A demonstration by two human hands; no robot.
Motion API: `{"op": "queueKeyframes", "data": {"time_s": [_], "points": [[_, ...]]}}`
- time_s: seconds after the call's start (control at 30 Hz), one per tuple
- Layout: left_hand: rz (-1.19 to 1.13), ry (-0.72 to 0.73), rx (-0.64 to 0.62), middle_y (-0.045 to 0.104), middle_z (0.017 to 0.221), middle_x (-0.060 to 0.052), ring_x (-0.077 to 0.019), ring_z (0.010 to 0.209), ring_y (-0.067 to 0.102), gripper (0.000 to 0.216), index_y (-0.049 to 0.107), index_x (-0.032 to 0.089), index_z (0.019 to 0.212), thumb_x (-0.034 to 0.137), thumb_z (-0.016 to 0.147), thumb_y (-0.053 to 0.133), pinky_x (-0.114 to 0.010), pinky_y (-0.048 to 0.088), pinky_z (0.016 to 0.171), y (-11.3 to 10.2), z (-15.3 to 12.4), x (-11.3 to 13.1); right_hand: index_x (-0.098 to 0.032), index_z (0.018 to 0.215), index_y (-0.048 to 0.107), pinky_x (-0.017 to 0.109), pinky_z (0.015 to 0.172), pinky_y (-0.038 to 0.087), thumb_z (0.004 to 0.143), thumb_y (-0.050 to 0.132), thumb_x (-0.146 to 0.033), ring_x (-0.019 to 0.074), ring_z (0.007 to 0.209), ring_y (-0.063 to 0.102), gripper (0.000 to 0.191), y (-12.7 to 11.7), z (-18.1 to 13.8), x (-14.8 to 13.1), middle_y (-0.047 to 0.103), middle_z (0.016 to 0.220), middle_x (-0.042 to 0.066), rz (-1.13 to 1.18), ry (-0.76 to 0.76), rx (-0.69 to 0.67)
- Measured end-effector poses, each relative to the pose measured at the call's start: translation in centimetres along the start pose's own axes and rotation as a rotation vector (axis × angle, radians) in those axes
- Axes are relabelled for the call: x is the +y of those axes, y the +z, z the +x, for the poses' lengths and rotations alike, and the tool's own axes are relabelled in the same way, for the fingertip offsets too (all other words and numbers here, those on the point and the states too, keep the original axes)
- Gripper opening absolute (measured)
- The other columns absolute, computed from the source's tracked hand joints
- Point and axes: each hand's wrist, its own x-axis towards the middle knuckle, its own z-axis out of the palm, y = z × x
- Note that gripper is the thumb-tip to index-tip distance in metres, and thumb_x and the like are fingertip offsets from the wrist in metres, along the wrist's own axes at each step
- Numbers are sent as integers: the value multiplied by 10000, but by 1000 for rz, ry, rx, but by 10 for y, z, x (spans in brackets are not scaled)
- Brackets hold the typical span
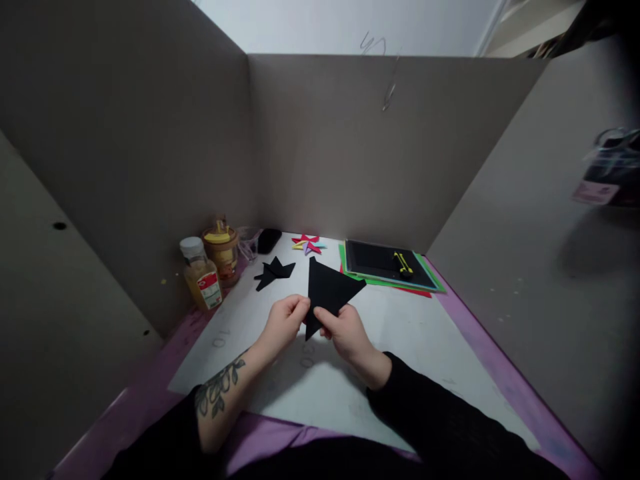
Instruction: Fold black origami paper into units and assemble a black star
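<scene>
Between my hands is a piece of folded black paper (333, 287), roughly triangular and raised above the white sheet. My left hand (287, 320) pinches its left edge near the lower point. The thumb of my right hand (347, 330) presses on the front of the paper, with the fingers curled behind it. Just beyond my left hand a folded black paper shape (275, 270) with several points lies on the sheet. Farther back sits a multicoloured folded paper star (309, 245) in red, pink, yellow and blue.
At the back right a stack of coloured paper (370, 261) carries a yellow-and-black tool (403, 265). Along the left wall stand a white-capped glue bottle (203, 275), a brown-and-yellow cup (221, 250) and a dark object (269, 241). Grey partitions (380, 153) enclose the white sheet (400, 347).
</scene>
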Motion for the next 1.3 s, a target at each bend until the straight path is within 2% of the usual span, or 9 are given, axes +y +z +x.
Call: {"op": "queueKeyframes", "data": {"time_s": [0.17, 0.5, 0.57, 0.63, 0.73, 0.83, 0.9, 1.13, 1.3], "points": [[20, -27, -112, 488, 517, 44, -90, 479, 407, 321, 543, 160, 596, 368, 830, 473, -211, 312, 497, 3, 0, -3, -148, 433, 522, 213, 370, 290, 699, 667, -383, 86, 347, 418, 384, -4, 7, -3, 481, 355, -6, -48, -11, 116], [-59, -95, -200, 609, 611, -9, -115, 557, 532, 212, 627, 141, 681, 288, 777, 509, -212, 386, 531, 10, -4, -3, -186, 438, 448, 218, 359, 310, 666, 711, -392, 98, 349, 423, 405, -19, 26, -17, 420, 345, -36, 103, -101, 279], [-76, -107, -183, 610, 616, -16, -115, 546, 524, 273, 639, 139, 705, 359, 802, 511, -211, 372, 503, 10, -3, -4, -182, 447, 474, 227, 379, 351, 738, 662, -395, 106, 368, 450, 406, -25, 25, -18, 451, 368, -19, -29, -249, 286], [-177, -132, -175, 605, 622, -24, -115, 537, 518, 347, 635, 134, 715, 442, 811, 507, -211, 359, 474, 8, -2, -3, -169, 525, 581, 248, 448, 435, 803, 606, -378, 130, 443, 528, 348, -33, 19, -20, 554, 464, 20, -238, -500, 250], [-445, -182, -239, 574, 591, -20, -107, 505, 493, 461, 622, 124, 707, 556, 802, 490, -213, 352, 459, 1, -1, 2, -199, 805, 717, 310, 660, 530, 814, 613, -303, 185, 715, 649, 148, -42, 5, -24, 695, 774, 61, -488, -875, 80], [-627, -204, -321, 527, 538, 7, -84, 459, 445, 436, 612, 123, 682, 552, 751, 575, -204, 328, 445, -7, -1, 9, -226, 1059, 682, 334, 786, 528, 828, 595, -187, 203, 904, 644, 250, -46, -5, -26, 683, 1007, 78, -679, -1200, -52], [-665, -205, -337, 491, 505, 30, -69, 435, 410, 360, 599, 128, 658, 481, 702, 657, -194, 301, 427, -10, -2, 11, -224, 1153, 633, 337, 800, 530, 844, 571, -154, 206, 934, 635, 324, -46, -6, -26, 665, 1049, 88, -749, -1306, -58], [-608, -214, -335, 386, 430, 70, -53, 387, 329, 276, 550, 150, 590, 383, 675, 670, -190, 242, 398, -9, -3, 9, -219, 1251, 560, 338, 819, 534, 851, 571, -147, 205, 977, 619, 407, -46, -3, -23, 628, 1095, 111, -757, -1352, -106], [-445, -141, -256, 408, 446, 60, -60, 424, 351, 247, 530, 151, 550, 337, 671, 638, -190, 249, 428, -12, 1, 6, -259, 1200, 597, 348, 876, 521, 871, 542, -165, 205, 1063, 591, 347, -41, 2, -18, 574, 1237, 99, -628, -1215, -133]]}}
